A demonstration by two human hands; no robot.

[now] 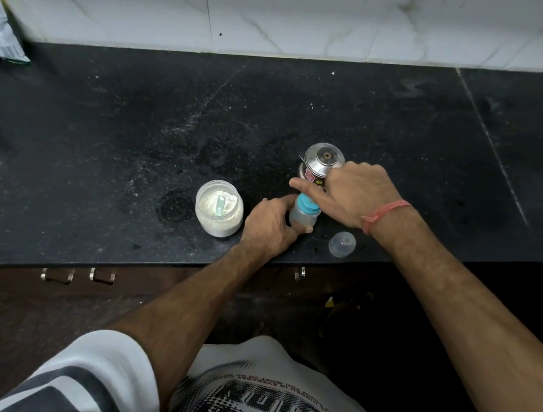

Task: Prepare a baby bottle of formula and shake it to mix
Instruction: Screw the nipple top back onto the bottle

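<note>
Left hand (269, 228) grips the baby bottle (301, 215) near the counter's (134, 139) front edge; right hand (351, 194) grasps its blue collar (308, 205) (clear cap (341, 244) alongside).

Dim, soft indoor light; the black speckled stone tabletop (411, 127) shows faint sheen, the small shiny steel pot (320, 164) bright glints. Wide-angle bending curves edges; left side slightly blurred.
</note>
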